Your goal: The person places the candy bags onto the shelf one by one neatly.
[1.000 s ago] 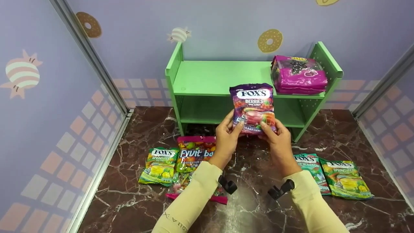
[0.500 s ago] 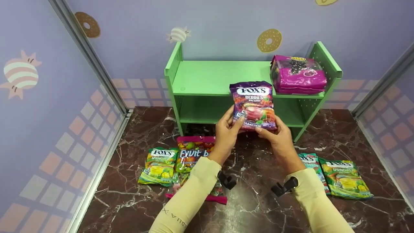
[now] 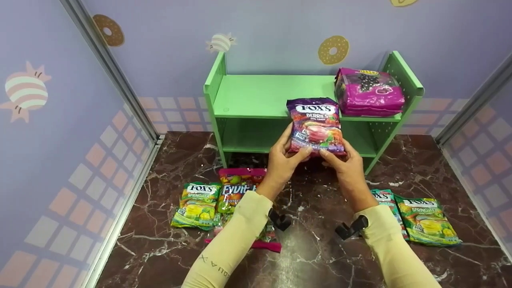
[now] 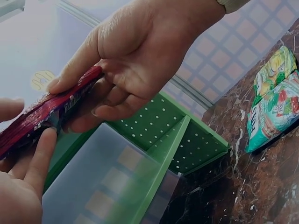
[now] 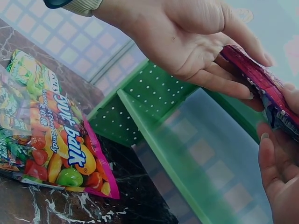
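Between both hands is a purple bag of Fox's Berries candy (image 3: 317, 124), raised in front of the green shelf with its printed face up. My left hand (image 3: 281, 166) grips the lower left corner, thumb over the front. At the lower right corner my right hand (image 3: 350, 172) holds it the same way, the two thumbtips close together along the bottom edge. The left wrist view shows the candy bag (image 4: 51, 105) edge-on, with fingers underneath. Its red-purple edge also appears in the right wrist view, where the bag (image 5: 264, 77) slants between the hands.
The green two-tier shelf (image 3: 256, 94) bears a magenta bag (image 3: 372, 94) at its top right. On the dark marble floor lie a Spring Tea bag (image 3: 197, 204) and a Fruit candy bag (image 3: 240, 176) at left, with a teal bag (image 3: 386, 198) and another Spring Tea bag (image 3: 430, 222) at right.
The candy bag has risen a little toward the shelf and shifted slightly right. Both thumbs have slid inward along its bottom edge. The other bags stay where they were.
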{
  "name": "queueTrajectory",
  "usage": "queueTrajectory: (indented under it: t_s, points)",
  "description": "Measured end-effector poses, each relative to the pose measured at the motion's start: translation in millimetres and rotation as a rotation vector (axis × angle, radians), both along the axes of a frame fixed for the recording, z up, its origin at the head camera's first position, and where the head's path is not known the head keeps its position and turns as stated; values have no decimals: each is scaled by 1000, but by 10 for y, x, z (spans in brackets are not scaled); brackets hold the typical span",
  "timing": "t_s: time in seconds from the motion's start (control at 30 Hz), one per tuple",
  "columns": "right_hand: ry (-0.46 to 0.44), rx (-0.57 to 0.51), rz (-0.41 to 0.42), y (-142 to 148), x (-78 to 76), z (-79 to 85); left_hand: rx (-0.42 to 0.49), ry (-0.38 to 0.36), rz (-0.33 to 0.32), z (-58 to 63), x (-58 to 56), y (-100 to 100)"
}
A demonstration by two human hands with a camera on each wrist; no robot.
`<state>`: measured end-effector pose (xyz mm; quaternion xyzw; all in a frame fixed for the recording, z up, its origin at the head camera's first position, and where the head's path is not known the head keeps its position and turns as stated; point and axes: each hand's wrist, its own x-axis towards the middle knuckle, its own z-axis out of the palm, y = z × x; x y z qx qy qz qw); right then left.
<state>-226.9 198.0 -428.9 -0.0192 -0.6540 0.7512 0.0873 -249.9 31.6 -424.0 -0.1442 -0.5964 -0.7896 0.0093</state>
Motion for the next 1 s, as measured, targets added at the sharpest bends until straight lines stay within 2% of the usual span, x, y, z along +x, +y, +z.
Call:
queueTrajectory:
  t_s: [0.17, 0.33, 0.57, 0.83, 1.0]
  points:
    - [21, 9, -12, 5, -14, 21, -58, 53, -14, 12, -13, -5]
    - [31, 10, -23, 5, -36, 48, -84, 59, -18, 43, -26, 2]
    - [51, 24, -52, 0, -73, 107, -157, 70, 34, 91, -58, 10]
    - [59, 122, 39, 65, -98, 164, -209, 112, 81, 107, -70, 12]
    - [63, 135, 14, 76, -126, 165, -238, 104, 97, 124, -84, 21]
